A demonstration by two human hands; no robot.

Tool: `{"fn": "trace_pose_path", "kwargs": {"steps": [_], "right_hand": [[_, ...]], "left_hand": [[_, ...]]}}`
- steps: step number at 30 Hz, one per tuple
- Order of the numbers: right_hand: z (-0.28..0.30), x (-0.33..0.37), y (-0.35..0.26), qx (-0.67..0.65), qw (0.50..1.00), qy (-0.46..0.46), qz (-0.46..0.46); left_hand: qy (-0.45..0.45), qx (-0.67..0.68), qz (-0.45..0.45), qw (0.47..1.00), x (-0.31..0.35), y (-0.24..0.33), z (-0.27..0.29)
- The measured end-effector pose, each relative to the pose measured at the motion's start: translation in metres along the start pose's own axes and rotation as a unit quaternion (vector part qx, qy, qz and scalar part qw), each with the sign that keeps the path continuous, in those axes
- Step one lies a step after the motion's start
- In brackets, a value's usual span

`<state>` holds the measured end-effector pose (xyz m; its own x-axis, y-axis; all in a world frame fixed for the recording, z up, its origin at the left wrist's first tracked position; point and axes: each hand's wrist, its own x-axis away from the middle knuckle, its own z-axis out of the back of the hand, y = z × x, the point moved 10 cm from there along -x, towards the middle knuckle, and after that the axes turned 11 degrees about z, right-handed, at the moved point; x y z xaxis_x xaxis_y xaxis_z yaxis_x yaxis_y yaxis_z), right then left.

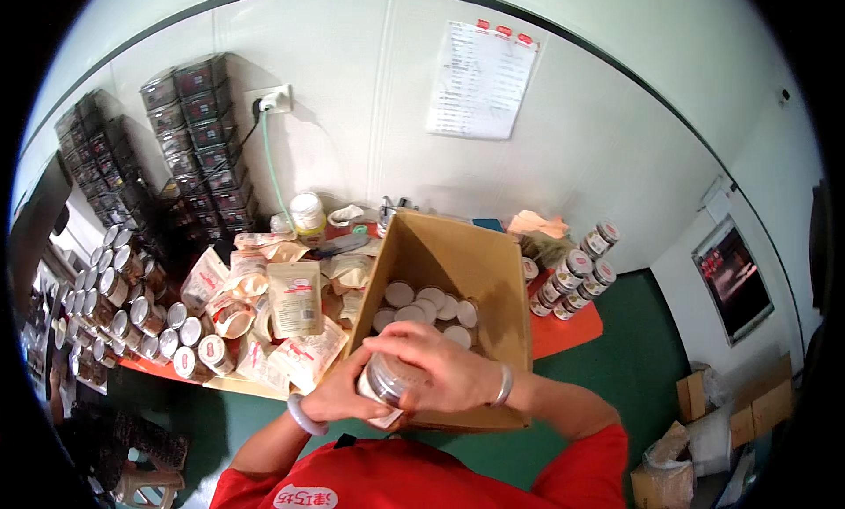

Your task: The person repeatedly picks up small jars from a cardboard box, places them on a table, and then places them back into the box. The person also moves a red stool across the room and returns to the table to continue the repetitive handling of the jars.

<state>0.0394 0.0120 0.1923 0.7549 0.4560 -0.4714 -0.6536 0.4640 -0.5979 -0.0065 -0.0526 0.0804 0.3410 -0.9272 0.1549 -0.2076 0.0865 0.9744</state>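
A pale wall (334,60) fills the back, and a green floor (651,333) shows to the right. Against the wall stands a red-topped desk (572,331), mostly covered. At its middle an open cardboard box (475,254) stands right before the person, probably so that both hands can work over its mouth; what bears its near end is hidden. Tall stacks of black boxes (211,130) rise at the back left, likely piled to save room. In front of them stands a crowd of lidded jars (145,315), seemingly grouped to keep one kind together, while a smaller cluster of stacked jars (576,276) sits right of the cardboard box. Between the crowd and the cardboard box lies a loose heap of pouches (295,298). Round white tops (466,313), apparently of more jars, show inside the cardboard box. Over its near side, close to the person's body, the two hands have one held jar (387,381), tilted. The left hand (339,394) cups its side, fingers parted just to the jar's width and pinching it, perhaps to steady it. The right hand (449,359) arches across the top, its fingers bent and near one another; whether they grip or only rest, I cannot tell, as the tips are partly hidden.
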Motion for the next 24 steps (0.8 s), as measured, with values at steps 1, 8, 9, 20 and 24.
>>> {"fn": "trace_pose_path", "kwargs": {"steps": [1, 8, 9, 20, 24], "right_hand": [[-0.004, -0.004, -0.012, 0.024, 0.999, -0.021, -0.008], [-0.025, 0.013, -0.052, -0.091, 0.987, -0.009, 0.130], [-0.026, 0.017, -0.059, -0.091, 0.984, -0.002, 0.155], [-0.018, 0.039, -0.079, 0.048, 0.984, 0.094, 0.146], [-0.017, 0.029, -0.086, 0.077, 0.976, 0.069, 0.190]], "left_hand": [[-0.016, -0.021, 0.002, 1.000, 0.003, -0.004, -0.001], [-0.186, 0.217, 0.014, 0.958, 0.023, 0.001, -0.049], [-0.227, 0.166, -0.013, 0.960, 0.028, -0.003, -0.053], [-0.065, 0.362, 0.243, 0.898, 0.063, -0.064, -0.060], [-0.036, 0.292, 0.316, 0.902, 0.057, -0.053, -0.058]]}}
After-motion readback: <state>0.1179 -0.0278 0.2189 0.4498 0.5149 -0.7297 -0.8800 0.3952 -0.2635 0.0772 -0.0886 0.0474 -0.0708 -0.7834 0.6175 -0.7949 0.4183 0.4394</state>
